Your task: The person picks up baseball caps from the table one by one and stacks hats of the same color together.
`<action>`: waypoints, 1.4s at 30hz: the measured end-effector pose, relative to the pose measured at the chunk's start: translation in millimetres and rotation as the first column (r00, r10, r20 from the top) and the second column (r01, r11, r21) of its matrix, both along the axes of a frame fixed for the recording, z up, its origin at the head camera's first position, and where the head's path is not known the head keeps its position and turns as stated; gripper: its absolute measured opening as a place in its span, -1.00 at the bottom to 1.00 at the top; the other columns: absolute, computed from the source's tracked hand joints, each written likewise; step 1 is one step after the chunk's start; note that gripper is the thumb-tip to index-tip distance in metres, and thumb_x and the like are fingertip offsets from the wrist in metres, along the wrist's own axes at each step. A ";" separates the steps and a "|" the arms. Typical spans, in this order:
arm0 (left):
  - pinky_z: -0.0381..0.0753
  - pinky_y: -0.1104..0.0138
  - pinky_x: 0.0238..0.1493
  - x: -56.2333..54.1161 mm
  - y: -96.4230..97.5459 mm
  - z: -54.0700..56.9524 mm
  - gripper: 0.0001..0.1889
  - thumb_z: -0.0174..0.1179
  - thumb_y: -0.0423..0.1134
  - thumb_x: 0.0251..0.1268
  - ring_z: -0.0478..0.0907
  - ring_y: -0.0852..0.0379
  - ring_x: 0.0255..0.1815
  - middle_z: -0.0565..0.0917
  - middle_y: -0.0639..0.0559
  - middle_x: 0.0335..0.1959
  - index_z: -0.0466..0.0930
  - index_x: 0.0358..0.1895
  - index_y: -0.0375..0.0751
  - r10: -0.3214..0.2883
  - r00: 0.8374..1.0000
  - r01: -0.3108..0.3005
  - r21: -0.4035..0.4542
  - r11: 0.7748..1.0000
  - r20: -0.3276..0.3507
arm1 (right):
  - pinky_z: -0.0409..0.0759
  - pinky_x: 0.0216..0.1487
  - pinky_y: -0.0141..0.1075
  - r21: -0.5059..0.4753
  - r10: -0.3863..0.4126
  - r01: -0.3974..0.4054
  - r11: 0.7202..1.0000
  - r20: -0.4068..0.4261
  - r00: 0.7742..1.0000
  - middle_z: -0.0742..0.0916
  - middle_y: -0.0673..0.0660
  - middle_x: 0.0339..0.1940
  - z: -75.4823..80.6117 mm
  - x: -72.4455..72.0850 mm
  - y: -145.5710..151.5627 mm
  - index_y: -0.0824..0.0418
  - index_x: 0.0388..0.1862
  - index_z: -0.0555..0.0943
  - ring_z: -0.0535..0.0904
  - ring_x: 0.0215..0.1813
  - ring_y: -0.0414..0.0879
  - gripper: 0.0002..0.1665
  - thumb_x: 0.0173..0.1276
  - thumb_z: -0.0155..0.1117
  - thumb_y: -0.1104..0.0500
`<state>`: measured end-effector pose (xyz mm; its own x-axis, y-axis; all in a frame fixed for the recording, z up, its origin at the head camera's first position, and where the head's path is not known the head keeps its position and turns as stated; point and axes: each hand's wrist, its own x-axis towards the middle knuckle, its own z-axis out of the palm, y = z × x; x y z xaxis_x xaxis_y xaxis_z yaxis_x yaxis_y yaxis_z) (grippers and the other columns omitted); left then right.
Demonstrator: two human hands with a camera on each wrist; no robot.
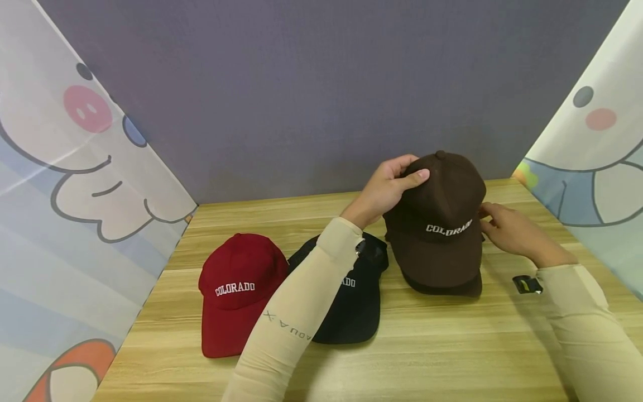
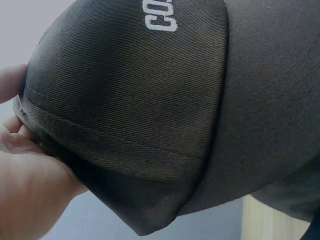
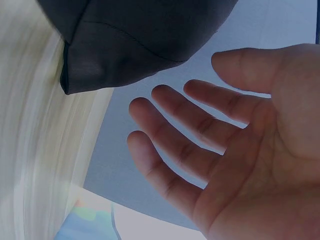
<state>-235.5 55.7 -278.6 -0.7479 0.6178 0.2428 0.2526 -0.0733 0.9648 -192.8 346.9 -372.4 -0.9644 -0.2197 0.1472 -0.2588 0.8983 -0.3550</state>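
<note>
Brown cap with white "COLORADO" lettering, at the right end of a row of 3 on the wooden table, brim toward the camera and apparently resting on the wood, crown tilted up at the back. Left hand curled over the crown's back left, thumb on top and fingers behind, gripping the fabric; same grip plain in the left wrist view, fingers tucked under the cap's edge. Right hand just beside the cap's right side, fingers relaxed and spread, holding nothing; fingertips close to the fabric, contact not certain. Black cap in the middle, partly under the left forearm, and red cap at the left, both flat on the table. Judging by this, step in hand: placing or straightening the brown cap. Next move likely calls for steadying the right side with the free hand while easing the crown level.
</note>
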 end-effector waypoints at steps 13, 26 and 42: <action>0.56 0.45 -0.23 2.6 13.5 -17.5 -0.81 0.15 -0.29 0.54 0.54 0.27 -0.32 0.57 0.09 -0.33 0.57 -0.03 -0.39 -0.023 1.000 0.023 -0.022 0.999 0.006 | 0.57 0.02 0.32 0.021 -0.029 0.029 0.999 0.009 1.000 0.62 0.66 0.09 1.1 3.1 4.3 0.55 0.22 0.44 0.62 0.05 0.55 -0.58 0.56 0.00 0.26; 0.55 0.43 -0.27 6.9 22.1 -32.0 -0.83 0.15 -0.31 0.53 0.52 0.24 -0.34 0.56 0.09 -0.35 0.57 -0.09 -0.41 -0.057 0.998 0.057 -0.004 0.998 0.030 | 0.44 0.15 0.43 0.050 -0.058 0.058 0.997 0.002 0.998 0.60 0.65 0.16 2.9 3.3 7.1 0.51 0.25 0.47 0.48 0.20 0.65 -0.58 0.59 -0.03 0.24; 0.57 0.46 -0.21 -0.7 26.6 -56.9 -0.79 0.16 -0.24 0.54 0.56 0.29 -0.30 0.60 0.11 -0.28 0.62 0.00 -0.33 -0.014 0.999 0.019 -0.104 0.994 0.046 | 0.52 0.08 0.34 -0.001 -0.048 0.048 0.999 0.017 0.999 0.63 0.60 0.15 6.9 4.1 1.6 0.47 0.27 0.44 0.59 0.12 0.56 -0.59 0.59 -0.05 0.26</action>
